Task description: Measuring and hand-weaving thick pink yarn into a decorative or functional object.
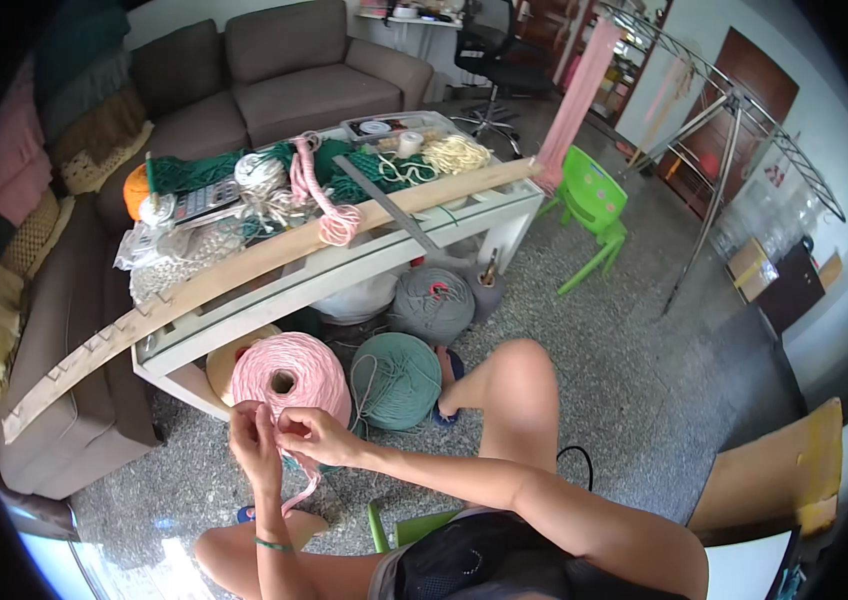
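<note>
My left hand (pixel 256 445) and my right hand (pixel 322 438) meet in front of a large pink cone of yarn (pixel 304 355). Both are closed, fingertips pinched together close to each other. Pink yarn (pixel 304 490) is between them, and a length of it hangs below my right hand. The bit inside the fingertips is mostly hidden. Right of the pink cone stands a ball of teal yarn (pixel 396 385), with a grey-blue yarn ball (pixel 434 303) behind it.
A long wooden board (pixel 214 268) with nails lies along the white table (pixel 274 305). The table also bears a metal ruler (pixel 384 203), a pink yarn bundle (pixel 339 222) and green yarn (pixel 189 172). A green chair (pixel 589 195) and a metal ring stand (pixel 729 105) are to the right.
</note>
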`<state>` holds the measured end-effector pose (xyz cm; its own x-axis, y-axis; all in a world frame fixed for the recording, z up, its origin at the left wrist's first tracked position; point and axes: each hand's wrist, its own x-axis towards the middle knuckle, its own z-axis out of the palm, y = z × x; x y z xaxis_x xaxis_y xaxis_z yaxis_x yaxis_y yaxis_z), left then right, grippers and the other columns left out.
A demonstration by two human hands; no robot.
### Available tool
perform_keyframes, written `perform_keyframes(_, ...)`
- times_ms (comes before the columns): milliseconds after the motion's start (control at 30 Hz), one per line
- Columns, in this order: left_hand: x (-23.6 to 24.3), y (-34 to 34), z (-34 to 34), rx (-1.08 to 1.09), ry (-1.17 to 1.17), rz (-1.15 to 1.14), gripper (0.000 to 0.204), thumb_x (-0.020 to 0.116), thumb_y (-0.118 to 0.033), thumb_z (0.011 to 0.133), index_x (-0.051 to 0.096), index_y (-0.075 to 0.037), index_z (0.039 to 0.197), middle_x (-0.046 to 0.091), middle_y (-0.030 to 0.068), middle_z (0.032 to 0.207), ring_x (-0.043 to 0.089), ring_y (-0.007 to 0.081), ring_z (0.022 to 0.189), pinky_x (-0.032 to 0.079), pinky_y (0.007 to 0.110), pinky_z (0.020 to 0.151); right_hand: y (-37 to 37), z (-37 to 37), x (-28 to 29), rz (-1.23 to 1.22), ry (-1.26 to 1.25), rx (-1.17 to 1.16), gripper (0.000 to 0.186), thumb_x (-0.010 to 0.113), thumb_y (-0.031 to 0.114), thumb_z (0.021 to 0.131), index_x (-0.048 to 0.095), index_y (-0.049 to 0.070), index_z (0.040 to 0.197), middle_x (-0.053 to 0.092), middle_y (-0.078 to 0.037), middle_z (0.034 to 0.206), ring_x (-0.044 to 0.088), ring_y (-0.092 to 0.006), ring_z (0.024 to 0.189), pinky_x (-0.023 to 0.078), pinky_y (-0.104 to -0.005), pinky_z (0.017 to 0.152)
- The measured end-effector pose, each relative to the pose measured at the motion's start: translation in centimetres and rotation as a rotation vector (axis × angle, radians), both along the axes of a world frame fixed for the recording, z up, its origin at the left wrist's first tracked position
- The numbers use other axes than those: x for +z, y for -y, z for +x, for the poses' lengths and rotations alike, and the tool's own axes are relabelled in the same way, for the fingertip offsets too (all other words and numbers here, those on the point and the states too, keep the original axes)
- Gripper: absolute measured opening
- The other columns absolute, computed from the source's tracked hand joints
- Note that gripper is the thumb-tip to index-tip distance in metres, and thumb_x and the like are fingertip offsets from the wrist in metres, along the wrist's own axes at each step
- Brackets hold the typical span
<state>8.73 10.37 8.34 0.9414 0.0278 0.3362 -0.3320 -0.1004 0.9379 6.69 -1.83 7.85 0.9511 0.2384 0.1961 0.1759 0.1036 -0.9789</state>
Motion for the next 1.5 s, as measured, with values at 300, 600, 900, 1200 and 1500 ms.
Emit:
perform_keyframes(300,0.3,-0.8,0.5,0.255,0.272,0.328,0.018,0.050,-0.015,0.092,0.052,0.002,0.087,0.052,0.0048,0.074,0.048,0.0121,0.066,0.041,0.026,0.057,0.7,1.4,1.0,0.288,-0.384,-0.124,0.009,0.056,0.009,0.086,0.058,0.001,0.089,0.054,-0.002,0.065,0.050,-0.0073,0.051,0.040,-0.0201,0.043)
perform_keyframes(600,-0.6,-1.3,-2.2,-0.109,-0.008,0.295,0.035,0.054,-0.024,0.089,0.055,0.003,0.112,0.060,0.0204,0.100,0.057,0.0255,0.086,0.046,0.036,0.079,-0.5,1.8,2.2,-0.083,-0.275,-0.383,0.016,0.065,0.013,0.067,0.054,0.001,0.068,0.056,-0.008,0.067,0.055,-0.0158,0.068,0.043,-0.0305,0.058)
perform_keyframes(900,1.6,-0.7,-3.1,0.027,-0.048,0.104,0.033,0.058,-0.020,0.088,0.056,0.008,0.106,0.062,0.0151,0.090,0.059,0.0199,0.076,0.049,0.030,0.068,-1.6,2.7,2.8,-0.114,-0.360,-0.289,0.023,0.066,0.019,0.070,0.054,0.000,0.073,0.059,-0.010,0.072,0.059,-0.0198,0.071,0.044,-0.0322,0.059)
perform_keyframes(1200,0.3,-1.1,-2.9,0.042,0.037,0.217,0.033,0.060,-0.022,0.087,0.057,0.008,0.101,0.064,0.0129,0.082,0.058,0.0164,0.067,0.049,0.027,0.060,-2.2,2.9,1.6,-0.015,-0.382,-0.305,0.019,0.067,0.013,0.067,0.053,0.001,0.071,0.055,-0.008,0.063,0.055,-0.0163,0.060,0.043,-0.0316,0.051)
perform_keyframes(1500,2.3,-0.7,-3.8,0.138,-0.001,0.300,0.033,0.060,-0.025,0.087,0.059,0.006,0.097,0.063,0.0118,0.079,0.058,0.0156,0.067,0.048,0.026,0.059,-1.4,1.9,2.6,-0.245,-0.194,-0.227,0.029,0.061,0.021,0.077,0.053,-0.006,0.069,0.057,-0.018,0.062,0.060,-0.0257,0.062,0.044,-0.0368,0.057)
